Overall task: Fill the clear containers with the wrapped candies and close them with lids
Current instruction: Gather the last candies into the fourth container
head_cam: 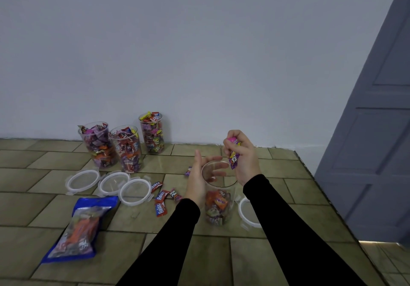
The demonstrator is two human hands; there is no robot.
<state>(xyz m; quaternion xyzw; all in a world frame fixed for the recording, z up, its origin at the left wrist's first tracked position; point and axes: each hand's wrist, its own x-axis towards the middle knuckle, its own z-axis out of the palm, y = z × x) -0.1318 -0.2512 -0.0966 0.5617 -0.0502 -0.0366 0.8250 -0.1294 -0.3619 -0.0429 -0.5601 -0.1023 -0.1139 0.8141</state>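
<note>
A clear container [218, 205] stands upright on the tiled surface, its lower part holding wrapped candies. My left hand [197, 181] wraps around its left side near the rim, fingers showing through the plastic. My right hand [243, 154] is above the rim on the right and grips a few purple and pink wrapped candies [233, 157]. Three full containers [127, 150] without lids stand at the back left by the wall. Three clear lids [136, 191] lie in front of them, and another lid [248, 213] lies partly hidden behind my right forearm.
Loose red and purple candies [163, 199] lie left of the held container, one more candy [188, 171] behind my left hand. A blue candy bag [82, 228] lies at the front left. The surface ends at the right edge, beside a grey door [377, 130].
</note>
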